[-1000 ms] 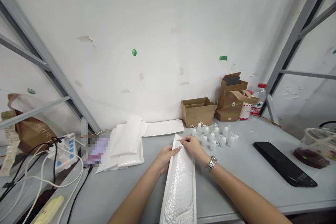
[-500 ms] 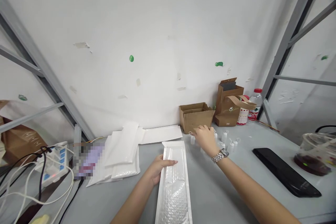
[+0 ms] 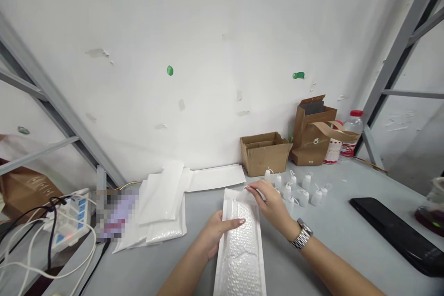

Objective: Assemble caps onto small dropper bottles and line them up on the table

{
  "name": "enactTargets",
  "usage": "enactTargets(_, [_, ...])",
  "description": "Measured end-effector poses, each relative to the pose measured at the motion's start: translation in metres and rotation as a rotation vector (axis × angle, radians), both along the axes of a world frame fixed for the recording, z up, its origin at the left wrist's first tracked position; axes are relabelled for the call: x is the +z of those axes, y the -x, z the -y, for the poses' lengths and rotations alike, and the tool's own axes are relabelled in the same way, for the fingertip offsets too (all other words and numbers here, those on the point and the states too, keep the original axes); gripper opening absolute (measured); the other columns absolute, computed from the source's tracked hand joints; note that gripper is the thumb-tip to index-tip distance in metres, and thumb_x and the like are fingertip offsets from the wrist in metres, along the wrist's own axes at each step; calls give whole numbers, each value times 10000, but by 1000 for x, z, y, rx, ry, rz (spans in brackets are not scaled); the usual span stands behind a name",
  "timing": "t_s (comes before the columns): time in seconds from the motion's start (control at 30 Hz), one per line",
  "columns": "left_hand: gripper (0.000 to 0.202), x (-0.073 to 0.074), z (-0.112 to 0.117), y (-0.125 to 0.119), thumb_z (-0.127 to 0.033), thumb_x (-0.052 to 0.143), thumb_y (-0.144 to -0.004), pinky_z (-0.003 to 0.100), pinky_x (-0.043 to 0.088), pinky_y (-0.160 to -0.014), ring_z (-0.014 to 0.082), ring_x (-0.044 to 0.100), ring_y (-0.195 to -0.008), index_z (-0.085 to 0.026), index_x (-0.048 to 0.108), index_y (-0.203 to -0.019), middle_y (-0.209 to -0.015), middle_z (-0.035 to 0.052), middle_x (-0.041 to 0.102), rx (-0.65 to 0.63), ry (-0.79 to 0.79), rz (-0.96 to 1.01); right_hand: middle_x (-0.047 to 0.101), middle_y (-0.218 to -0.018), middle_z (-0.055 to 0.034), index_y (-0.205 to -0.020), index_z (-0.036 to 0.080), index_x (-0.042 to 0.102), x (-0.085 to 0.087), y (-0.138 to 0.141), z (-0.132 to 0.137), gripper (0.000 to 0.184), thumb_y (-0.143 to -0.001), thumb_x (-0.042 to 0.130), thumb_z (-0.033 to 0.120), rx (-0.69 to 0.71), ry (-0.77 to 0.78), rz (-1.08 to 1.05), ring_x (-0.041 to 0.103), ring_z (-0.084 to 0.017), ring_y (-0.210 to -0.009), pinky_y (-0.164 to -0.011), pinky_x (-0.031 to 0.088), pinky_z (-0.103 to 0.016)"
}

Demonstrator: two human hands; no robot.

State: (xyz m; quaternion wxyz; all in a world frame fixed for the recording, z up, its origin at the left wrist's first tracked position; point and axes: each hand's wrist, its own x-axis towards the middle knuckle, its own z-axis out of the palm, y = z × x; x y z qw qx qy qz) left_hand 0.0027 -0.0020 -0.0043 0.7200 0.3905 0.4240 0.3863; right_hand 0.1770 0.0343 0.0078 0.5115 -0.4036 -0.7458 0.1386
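My left hand (image 3: 222, 233) grips the left edge of a padded bubble mailer (image 3: 241, 259), thumb across its front. The mailer stands tilted, its open end up. At that end my right hand (image 3: 265, 196), with a watch on the wrist, is closed in a pinch on a small white bottle by its thin loop (image 3: 247, 188); the bottle's body is hidden at the mailer's mouth. Several small white bottles (image 3: 304, 198) with loops stand on the table to the right of the hand.
Flat white mailers (image 3: 161, 199) lie stacked at left. Behind the bottles stand a cardboard box (image 3: 265, 159) and a brown paper bag (image 3: 310, 145). A black case-like object (image 3: 395, 236) lies at right. A power strip (image 3: 71, 222) with tangled cables is at far left.
My right hand has moved from among the bottles, left and toward me, to the mailer's open end, bringing one bottle along. The left hand keeps its hold. The view has shifted slightly.
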Motion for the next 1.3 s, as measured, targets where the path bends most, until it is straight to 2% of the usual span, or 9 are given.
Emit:
enactTargets(0.2, [358,-1,3,-3,-249,721,-617,284,445,-719,200,616,-788,-96,624,-925,-875,106,671,-49,-20,42,646,-706,-18,-804,189,557,2,5,-4,172,-779,528,357,69,476,-212,597,-157,-612,-595,457,-285])
enactTargets(0.3, [353,0,4,-6,-255,719,-621,276,440,-713,190,614,-773,-105,617,-924,-850,92,671,-31,-27,75,626,-621,-7,-701,179,546,-5,12,-1,180,-761,545,349,84,555,-237,584,-155,-593,-574,443,-269])
enactTargets(0.5, [391,3,7,-9,-296,721,-615,306,456,-701,224,633,-749,-91,603,-926,-797,109,677,44,39,123,616,-697,-23,-691,211,653,-11,27,16,303,-865,421,299,70,327,152,541,-168,-734,-737,383,-330])
enactTargets(0.6, [413,1,5,-7,-283,742,-583,316,472,-684,236,643,-726,-91,606,-923,-790,114,684,74,93,115,586,-809,-38,-891,260,657,-4,21,13,243,-876,418,299,12,128,316,520,-182,-812,-749,370,-340])
enactTargets(0.7, [421,-2,0,-4,-311,741,-578,326,492,-681,246,650,-721,-93,614,-915,-777,116,691,134,192,90,575,-880,-83,-1118,225,558,7,-3,3,300,-871,426,331,-174,-41,456,514,-204,-802,-704,371,-337])
enactTargets(0.8, [443,0,-4,-1,-367,718,-599,329,505,-699,254,653,-758,-99,610,-934,-782,113,694,224,293,86,579,-744,-116,-902,159,645,16,-36,-6,319,-844,452,406,-544,-64,651,505,-235,-720,-639,325,-349])
enactTargets(0.87, [467,2,-5,0,-382,712,-605,328,511,-696,250,652,-769,-113,597,-968,-799,103,696,267,304,94,584,-656,-126,-693,150,644,16,-51,-8,329,-816,497,418,-649,-47,771,500,-254,-706,-627,294,-355])
enactTargets(1.07, [449,5,0,-1,-311,754,-560,337,505,-714,260,644,-812,-113,610,-936,-881,124,691,221,179,17,615,-611,-82,-543,167,560,1,-46,-16,281,-819,501,173,-475,36,825,516,-225,-679,-628,265,-339])
enactTargets(1.3, [440,8,6,-4,-259,768,-523,347,475,-752,267,631,-844,-126,630,-919,-891,102,692,46,-24,-100,570,-652,-11,-697,201,497,21,-24,-7,263,-889,372,331,-187,70,132,515,-155,-635,-622,365,-282])
